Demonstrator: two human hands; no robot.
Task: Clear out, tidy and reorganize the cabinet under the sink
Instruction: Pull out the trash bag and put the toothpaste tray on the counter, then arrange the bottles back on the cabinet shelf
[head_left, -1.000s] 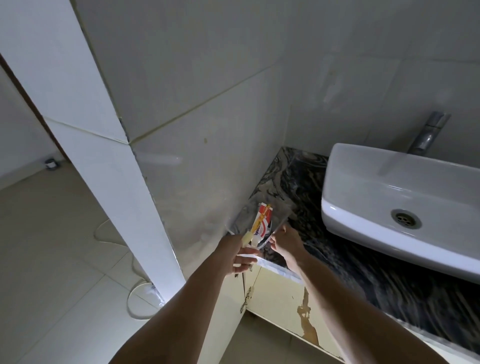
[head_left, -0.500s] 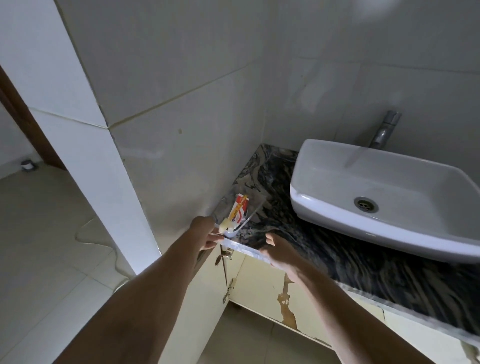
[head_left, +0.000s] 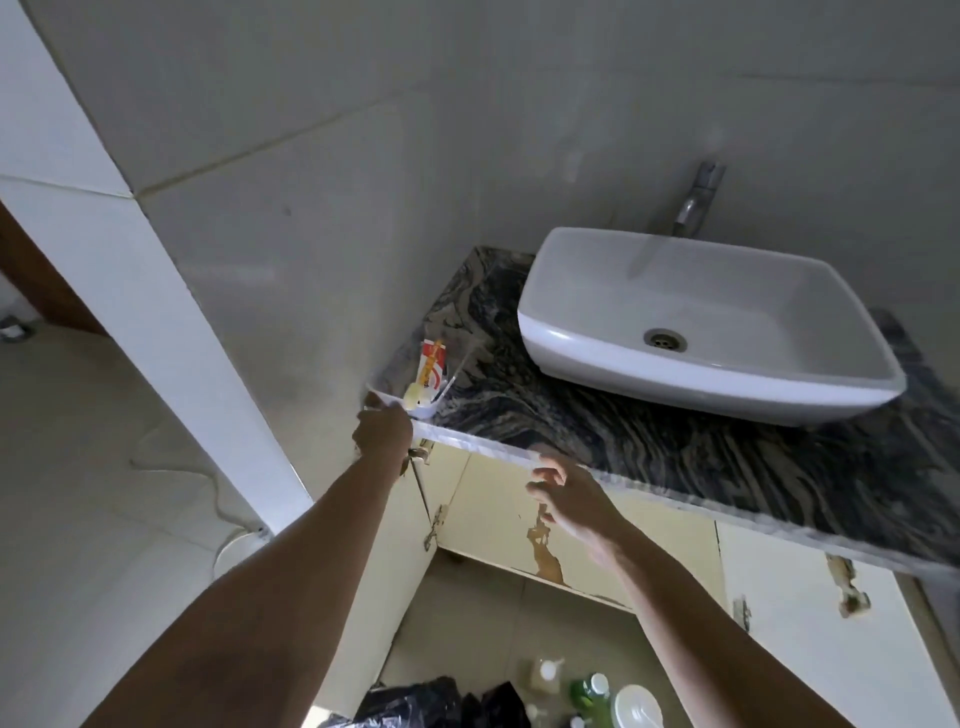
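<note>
A small white cup (head_left: 423, 408) with a red-and-white toothpaste tube (head_left: 432, 366) and a toothbrush in it stands at the front left corner of the dark marbled countertop (head_left: 649, 441). My left hand (head_left: 382, 434) is at that corner, fingers curled against the cup's near side. My right hand (head_left: 569, 496) hovers just below the counter's front edge, fingers apart and holding nothing. Under the counter the cream cabinet door (head_left: 519, 519) with peeled paint hangs open.
A white basin (head_left: 701, 322) with a metal tap (head_left: 696, 205) sits on the counter. Bottles (head_left: 589, 691), a white lid and a black plastic bag (head_left: 415, 701) lie on the floor below. A tiled wall corner (head_left: 171, 332) stands close on the left.
The cup with the toothpaste now stands on the counter corner. My right hand has let go of it and dropped below the counter edge. The view has tilted down and right.
</note>
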